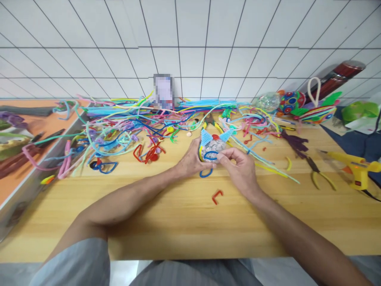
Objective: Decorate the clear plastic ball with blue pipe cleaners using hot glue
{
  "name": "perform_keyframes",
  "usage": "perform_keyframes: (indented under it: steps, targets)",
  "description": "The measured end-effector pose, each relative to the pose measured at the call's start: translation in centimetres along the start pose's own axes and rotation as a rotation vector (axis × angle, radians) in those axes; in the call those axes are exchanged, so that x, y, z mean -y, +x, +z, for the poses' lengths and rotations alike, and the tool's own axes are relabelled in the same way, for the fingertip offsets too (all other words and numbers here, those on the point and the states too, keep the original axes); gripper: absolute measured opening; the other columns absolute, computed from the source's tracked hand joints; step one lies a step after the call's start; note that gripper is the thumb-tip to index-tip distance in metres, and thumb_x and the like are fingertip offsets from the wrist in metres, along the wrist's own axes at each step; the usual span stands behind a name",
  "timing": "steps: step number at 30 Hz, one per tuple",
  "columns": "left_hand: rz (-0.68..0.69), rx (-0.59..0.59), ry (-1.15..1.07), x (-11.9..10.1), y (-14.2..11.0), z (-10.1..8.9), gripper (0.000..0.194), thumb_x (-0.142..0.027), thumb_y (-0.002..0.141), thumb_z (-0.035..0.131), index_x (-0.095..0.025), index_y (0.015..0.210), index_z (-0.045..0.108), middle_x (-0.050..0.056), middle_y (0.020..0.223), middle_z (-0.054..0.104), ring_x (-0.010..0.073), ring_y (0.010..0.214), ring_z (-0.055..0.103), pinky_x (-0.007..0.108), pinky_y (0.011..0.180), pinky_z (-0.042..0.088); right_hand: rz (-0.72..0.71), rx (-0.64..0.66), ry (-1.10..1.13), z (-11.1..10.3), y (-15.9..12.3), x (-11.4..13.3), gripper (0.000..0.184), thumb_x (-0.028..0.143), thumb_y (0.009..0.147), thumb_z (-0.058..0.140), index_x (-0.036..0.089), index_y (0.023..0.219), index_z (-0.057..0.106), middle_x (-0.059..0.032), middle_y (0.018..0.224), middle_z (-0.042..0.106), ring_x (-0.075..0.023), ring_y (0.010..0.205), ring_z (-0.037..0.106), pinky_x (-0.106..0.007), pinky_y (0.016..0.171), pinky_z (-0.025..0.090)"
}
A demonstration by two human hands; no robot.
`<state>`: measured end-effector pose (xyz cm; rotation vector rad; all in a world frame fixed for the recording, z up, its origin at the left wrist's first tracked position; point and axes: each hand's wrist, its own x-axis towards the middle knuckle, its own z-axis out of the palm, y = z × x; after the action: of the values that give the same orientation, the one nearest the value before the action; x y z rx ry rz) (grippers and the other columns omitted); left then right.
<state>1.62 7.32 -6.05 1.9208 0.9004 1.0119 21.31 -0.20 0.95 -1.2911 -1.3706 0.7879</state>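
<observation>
Above the wooden table, my left hand (193,159) is wrapped round the left side of a clear, crinkly-looking ball (218,146). Two light blue triangular ear shapes and a small red piece sit on top of the ball, and a yellow strip runs along its left edge. My right hand (239,165) pinches a dark blue pipe cleaner loop (210,155) against the ball's front. A second blue loop (206,173) lies just below the ball. Nearer to me is a short bent red pipe cleaner (216,196).
Tangled colourful pipe cleaners (127,131) spread along the back, with a phone (163,91) against the tiled wall. To the right lie yellow-handled pliers (318,174), a yellow glue gun (358,171) and decorated balls (293,104). An orange-bottomed tray (32,159) stands at left.
</observation>
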Motion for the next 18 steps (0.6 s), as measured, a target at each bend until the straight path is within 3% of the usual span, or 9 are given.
perform_keyframes:
  steps: [11, 18]
  targets:
    - [-0.054, -0.039, -0.042, -0.2, -0.4, 0.6, 0.121, -0.065, 0.073, 0.101, -0.017, 0.165, 0.038, 0.025, 0.169, 0.052, 0.0433, 0.159, 0.053, 0.062, 0.137, 0.042, -0.05, -0.086, -0.04, 0.4, -0.4, -1.0, 0.02, 0.042, 0.092, 0.08, 0.026, 0.081, 0.076, -0.0012, 0.081, 0.078, -0.0206, 0.077, 0.068, -0.037, 0.076, 0.054]
    - [-0.038, 0.006, -0.089, -0.6, -0.6, 0.0, 0.12, -0.061, 0.076, 0.1, -0.022, 0.171, 0.039, 0.022, 0.17, 0.052, 0.0437, 0.163, 0.049, 0.064, 0.139, 0.039, -0.042, -0.097, -0.017, 0.5, -0.4, -1.5, 0.027, 0.05, 0.093, 0.082, 0.027, 0.082, 0.076, -0.0008, 0.079, 0.077, -0.0212, 0.077, 0.068, -0.037, 0.077, 0.053]
